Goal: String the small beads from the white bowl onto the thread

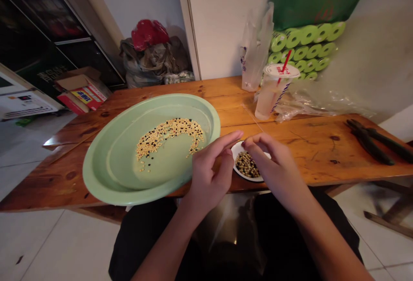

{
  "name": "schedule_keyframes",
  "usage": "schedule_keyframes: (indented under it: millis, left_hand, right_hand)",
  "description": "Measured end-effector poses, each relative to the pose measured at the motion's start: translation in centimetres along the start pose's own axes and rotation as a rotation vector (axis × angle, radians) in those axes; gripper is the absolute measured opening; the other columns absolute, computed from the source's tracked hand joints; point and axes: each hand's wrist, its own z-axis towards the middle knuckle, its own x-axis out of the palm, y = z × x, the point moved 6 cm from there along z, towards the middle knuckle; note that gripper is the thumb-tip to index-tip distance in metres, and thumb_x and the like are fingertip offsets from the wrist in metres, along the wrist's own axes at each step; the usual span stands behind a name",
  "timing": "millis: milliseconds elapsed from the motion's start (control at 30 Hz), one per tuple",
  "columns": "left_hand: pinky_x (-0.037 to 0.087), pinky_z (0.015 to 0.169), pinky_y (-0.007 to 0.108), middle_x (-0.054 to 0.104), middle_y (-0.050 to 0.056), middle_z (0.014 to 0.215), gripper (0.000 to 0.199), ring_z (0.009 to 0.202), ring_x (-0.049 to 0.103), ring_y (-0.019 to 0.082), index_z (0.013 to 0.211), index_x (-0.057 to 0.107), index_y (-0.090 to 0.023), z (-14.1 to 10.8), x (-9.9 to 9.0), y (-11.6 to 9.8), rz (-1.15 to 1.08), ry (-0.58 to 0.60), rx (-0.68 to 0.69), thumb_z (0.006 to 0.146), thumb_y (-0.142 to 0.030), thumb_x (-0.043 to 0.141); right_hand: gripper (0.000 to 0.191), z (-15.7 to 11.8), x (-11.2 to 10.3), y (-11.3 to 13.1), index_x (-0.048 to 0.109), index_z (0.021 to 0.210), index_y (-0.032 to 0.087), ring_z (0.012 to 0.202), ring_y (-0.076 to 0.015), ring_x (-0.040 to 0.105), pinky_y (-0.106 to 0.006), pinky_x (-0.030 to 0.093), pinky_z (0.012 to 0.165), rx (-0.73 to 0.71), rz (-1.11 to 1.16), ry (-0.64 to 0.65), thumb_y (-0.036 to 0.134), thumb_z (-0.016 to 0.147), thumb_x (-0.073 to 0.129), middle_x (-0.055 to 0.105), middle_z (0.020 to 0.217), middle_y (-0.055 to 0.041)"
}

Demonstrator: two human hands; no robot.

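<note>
My left hand [213, 167] is between a large green basin and a small white bowl, its fingers stretched out together and its thumb bent in below them. Above the small white bowl [238, 146], my right hand [274, 156] has thumb and fingertips pinched; whatever they hold is too small to make out. Tan and dark beans [247, 165] lie in the bowl, partly hidden by the right hand. The green basin [106, 143] holds many yellow beans [158, 134] with black ones mixed in, spread in a curved band across its bottom.
On the wooden table [322, 152], a lidded plastic cup [267, 96] with a red straw stands behind the bowl, beside a clear plastic bag [256, 53]. Black-handled pliers [371, 143] lie at right. Green rolls [303, 48] are stacked against the wall. A cardboard box [84, 91] sits beyond the table's left end.
</note>
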Motion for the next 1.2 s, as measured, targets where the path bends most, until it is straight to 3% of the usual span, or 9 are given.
schedule_keyframes:
  millis: [133, 300, 500, 667, 767, 900, 933, 1033, 1200]
  left_hand:
    - [0.053, 0.103, 0.038, 0.067, 0.012, 0.131, 0.042, 0.119, 0.065, 0.021, 0.134, 0.053, -0.020, -0.2, 0.9, 0.1, 0.147, 0.089, 0.082, 0.094, -0.010, 0.045]
    - [0.049, 0.106, 0.042, 0.063, 0.016, 0.134, 0.049, 0.124, 0.061, 0.023, 0.146, 0.037, -0.018, -0.4, 1.7, 0.3, 0.144, 0.166, 0.059, 0.097, -0.015, 0.042]
    - [0.051, 0.103, 0.043, 0.065, 0.012, 0.133, 0.047, 0.121, 0.063, 0.025, 0.147, 0.035, -0.025, -0.4, 1.0, 0.3, 0.100, 0.113, -0.017, 0.101, -0.024, 0.041]
    - [0.047, 0.107, 0.047, 0.056, 0.012, 0.144, 0.049, 0.130, 0.055, 0.028, 0.148, 0.035, -0.026, -0.9, 0.9, -0.3, 0.083, 0.091, 0.003, 0.100, -0.023, 0.042]
    - [0.043, 0.111, 0.048, 0.048, 0.006, 0.151, 0.051, 0.133, 0.052, 0.028, 0.145, 0.041, -0.031, -0.1, -1.6, -2.3, 0.167, -0.068, 0.042, 0.096, -0.021, 0.051]
    - [0.052, 0.101, 0.039, 0.069, 0.008, 0.121, 0.032, 0.110, 0.067, 0.023, 0.125, 0.060, -0.021, 3.1, -9.3, -4.2, 0.403, -0.386, 0.019, 0.094, -0.022, 0.054]
    - [0.052, 0.098, 0.039, 0.073, 0.008, 0.112, 0.028, 0.106, 0.068, 0.023, 0.119, 0.062, -0.018, 4.4, -10.9, -3.4, 0.513, -0.305, -0.062, 0.094, -0.026, 0.053]
    - [0.055, 0.090, 0.039, 0.074, 0.010, 0.104, 0.029, 0.096, 0.069, 0.023, 0.111, 0.065, -0.014, 7.1, -13.8, 2.5, 0.805, 0.278, -0.359, 0.093, -0.033, 0.051]
    - [0.057, 0.080, 0.039, 0.069, 0.006, 0.104, 0.025, 0.090, 0.067, 0.021, 0.106, 0.066, -0.013, 7.1, -16.1, 11.9, 0.894, 0.690, -0.461, 0.091, -0.033, 0.063]
  right_hand:
    - [0.033, 0.4, -1.7, -0.6, 0.056, 0.114, 0.017, 0.106, -0.0318, 0.059, -0.049, 0.041, 0.092, -0.053, -0.159, -0.197, 0.038, 0.089, 0.049, 0.063, 0.116, -0.0168]
    - [0.035, 0.5, -2.6, -0.5, 0.054, 0.121, 0.017, 0.112, -0.0323, 0.057, -0.051, 0.040, 0.096, -0.096, -0.205, -0.274, 0.032, 0.091, 0.046, 0.059, 0.126, -0.0180]
    - [0.021, 0.5, -0.7, 0.1, 0.057, 0.072, 0.021, 0.075, -0.0217, 0.059, -0.035, 0.042, 0.071, -0.044, -0.115, 0.015, 0.033, 0.086, 0.046, 0.061, 0.073, -0.0036]
    - [0.021, 0.3, 0.1, 0.6, 0.054, 0.068, 0.022, 0.059, -0.0155, 0.052, -0.028, 0.038, 0.056, -0.043, -0.056, 0.109, 0.032, 0.085, 0.047, 0.055, 0.062, 0.0010]
    - [0.024, 0.3, -0.1, 0.5, 0.056, 0.069, 0.021, 0.059, -0.0144, 0.052, -0.026, 0.038, 0.056, -0.032, -0.026, 0.087, 0.034, 0.088, 0.050, 0.059, 0.062, 0.0002]
    - [0.027, 0.2, -0.4, 0.2, 0.061, 0.070, 0.020, 0.050, -0.0114, 0.047, -0.025, 0.034, 0.050, -0.019, -0.021, 0.042, 0.037, 0.089, 0.055, 0.062, 0.059, 0.0012]
    - [0.026, 0.2, -0.4, 0.1, 0.063, 0.071, 0.019, 0.050, -0.0111, 0.047, -0.025, 0.034, 0.050, -0.025, -0.020, 0.041, 0.038, 0.089, 0.056, 0.063, 0.060, 0.0012]
    - [0.022, 0.3, -0.1, -0.2, 0.064, 0.076, 0.020, 0.055, -0.0124, 0.052, -0.024, 0.038, 0.054, -0.045, 0.003, 0.058, 0.037, 0.088, 0.058, 0.067, 0.064, 0.0007]
    - [0.021, 0.5, 0.3, -0.4, 0.063, 0.076, 0.020, 0.061, -0.0151, 0.060, -0.026, 0.041, 0.061, -0.075, 0.014, 0.060, 0.036, 0.089, 0.056, 0.069, 0.065, -0.0002]
